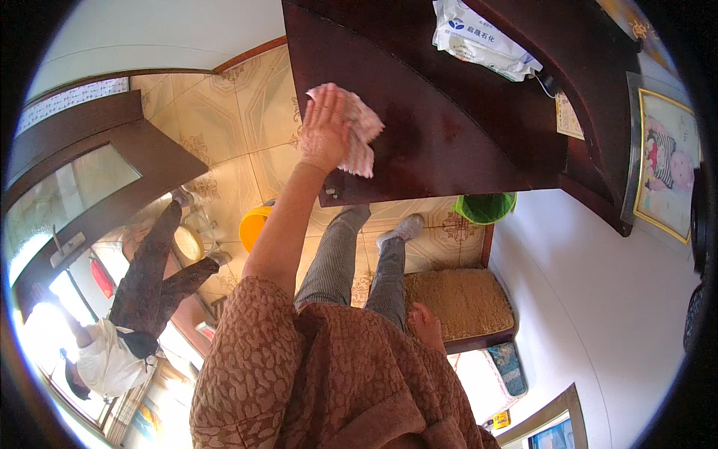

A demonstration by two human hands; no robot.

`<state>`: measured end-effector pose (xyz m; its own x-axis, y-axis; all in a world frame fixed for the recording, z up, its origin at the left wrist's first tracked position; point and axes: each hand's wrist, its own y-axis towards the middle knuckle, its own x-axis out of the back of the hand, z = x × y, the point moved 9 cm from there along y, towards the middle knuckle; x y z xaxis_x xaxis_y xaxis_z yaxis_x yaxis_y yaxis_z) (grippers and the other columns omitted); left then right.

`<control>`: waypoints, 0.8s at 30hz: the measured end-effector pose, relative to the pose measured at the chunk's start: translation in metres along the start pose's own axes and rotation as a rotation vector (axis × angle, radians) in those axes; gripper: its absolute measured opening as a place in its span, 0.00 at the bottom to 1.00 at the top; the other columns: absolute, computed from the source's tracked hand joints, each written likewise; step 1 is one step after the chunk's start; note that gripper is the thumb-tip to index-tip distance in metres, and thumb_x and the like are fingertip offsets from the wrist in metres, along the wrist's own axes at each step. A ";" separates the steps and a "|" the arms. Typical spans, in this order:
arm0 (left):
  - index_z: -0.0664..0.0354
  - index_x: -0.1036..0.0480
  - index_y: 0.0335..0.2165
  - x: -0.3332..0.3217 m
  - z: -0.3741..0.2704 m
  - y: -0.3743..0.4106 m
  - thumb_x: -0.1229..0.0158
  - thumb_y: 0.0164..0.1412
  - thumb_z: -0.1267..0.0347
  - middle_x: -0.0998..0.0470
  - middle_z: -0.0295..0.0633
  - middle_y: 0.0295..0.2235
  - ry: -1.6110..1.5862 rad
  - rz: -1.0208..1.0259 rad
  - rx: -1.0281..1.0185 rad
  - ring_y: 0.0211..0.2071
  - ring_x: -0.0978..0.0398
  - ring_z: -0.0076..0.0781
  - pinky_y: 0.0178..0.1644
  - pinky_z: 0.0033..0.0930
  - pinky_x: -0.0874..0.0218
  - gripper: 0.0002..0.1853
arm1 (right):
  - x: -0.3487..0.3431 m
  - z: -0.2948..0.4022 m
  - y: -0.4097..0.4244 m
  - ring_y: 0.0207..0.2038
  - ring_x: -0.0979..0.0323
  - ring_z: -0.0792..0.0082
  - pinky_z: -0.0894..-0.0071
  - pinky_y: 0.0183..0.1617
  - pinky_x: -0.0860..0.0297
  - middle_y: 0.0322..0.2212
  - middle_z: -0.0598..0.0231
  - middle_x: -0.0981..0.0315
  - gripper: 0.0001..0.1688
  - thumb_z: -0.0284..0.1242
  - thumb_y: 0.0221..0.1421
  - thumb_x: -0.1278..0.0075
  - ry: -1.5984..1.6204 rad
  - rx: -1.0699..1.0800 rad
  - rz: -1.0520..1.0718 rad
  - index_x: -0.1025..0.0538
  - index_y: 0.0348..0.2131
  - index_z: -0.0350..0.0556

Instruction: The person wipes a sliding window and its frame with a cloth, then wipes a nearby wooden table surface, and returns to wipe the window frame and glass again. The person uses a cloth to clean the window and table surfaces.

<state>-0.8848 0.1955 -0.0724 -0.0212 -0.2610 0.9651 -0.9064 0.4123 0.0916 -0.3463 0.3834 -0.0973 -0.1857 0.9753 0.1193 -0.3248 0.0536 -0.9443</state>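
Observation:
My left hand [324,126] lies flat, palm down, on a pink-and-white striped cloth [362,126] near the left edge of a dark reddish-brown wooden desk [415,146]. Part of the cloth is hidden under the palm and fingers. Some of it spreads out to the right over the glossy top. Small pale marks [332,193] show at the desk's near left corner. Down at my right side hangs my right hand [426,322], with loosely bent fingers and nothing seen in it. It is nearest to a bench seat with a brown plush cover [463,306].
A white plastic packet [482,39] with writing lies at the back of the desk, below a curved shelf. Beneath the desk stands a green-lined bin [486,207]. A yellow bucket [255,227] sits on the tiled floor. Left, another person [120,353] is near an open door [106,174].

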 end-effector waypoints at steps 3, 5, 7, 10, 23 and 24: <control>0.67 0.41 0.59 0.003 0.029 -0.013 0.48 0.55 0.73 0.47 0.51 0.65 -0.007 -0.062 0.133 0.66 0.51 0.49 0.69 0.45 0.57 0.32 | 0.000 0.012 -0.005 0.33 0.21 0.67 0.65 0.37 0.26 0.34 0.59 0.20 0.22 0.34 0.66 0.58 0.076 0.149 -0.035 0.33 0.57 0.53; 0.68 0.41 0.59 0.002 0.040 -0.020 0.49 0.53 0.75 0.47 0.52 0.65 0.000 -0.016 0.202 0.66 0.51 0.50 0.68 0.43 0.56 0.33 | -0.003 0.008 -0.004 0.32 0.21 0.67 0.66 0.37 0.26 0.33 0.59 0.20 0.21 0.34 0.66 0.58 0.119 0.090 -0.033 0.32 0.56 0.51; 0.71 0.39 0.57 0.003 0.039 -0.036 0.50 0.52 0.77 0.46 0.54 0.64 -0.079 0.005 0.240 0.66 0.50 0.53 0.68 0.43 0.54 0.31 | -0.004 0.000 -0.002 0.33 0.22 0.69 0.67 0.38 0.27 0.33 0.59 0.21 0.21 0.34 0.66 0.57 0.155 0.063 -0.027 0.31 0.55 0.47; 0.73 0.38 0.54 0.009 0.021 -0.064 0.52 0.54 0.78 0.46 0.59 0.63 -0.091 0.037 0.200 0.64 0.47 0.58 0.66 0.47 0.51 0.26 | -0.010 -0.011 0.001 0.35 0.24 0.73 0.70 0.40 0.28 0.32 0.60 0.22 0.21 0.33 0.65 0.57 0.163 0.041 -0.011 0.29 0.53 0.40; 0.72 0.35 0.51 0.002 -0.076 -0.140 0.50 0.57 0.75 0.42 0.57 0.62 -0.095 -0.064 0.074 0.64 0.46 0.57 0.66 0.55 0.54 0.23 | -0.011 -0.032 -0.001 0.35 0.24 0.73 0.70 0.41 0.28 0.34 0.60 0.22 0.21 0.34 0.65 0.56 0.188 0.108 -0.053 0.28 0.52 0.39; 0.72 0.35 0.52 0.002 -0.090 -0.140 0.50 0.57 0.75 0.42 0.58 0.61 -0.109 -0.052 0.082 0.64 0.46 0.57 0.67 0.55 0.55 0.24 | -0.010 -0.029 -0.002 0.35 0.24 0.73 0.70 0.41 0.28 0.34 0.59 0.22 0.21 0.34 0.65 0.56 0.178 0.124 -0.066 0.29 0.52 0.39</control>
<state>-0.7202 0.2158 -0.0614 -0.0150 -0.3751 0.9269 -0.9389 0.3240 0.1160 -0.3165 0.3794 -0.1059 0.0030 0.9935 0.1134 -0.4447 0.1029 -0.8898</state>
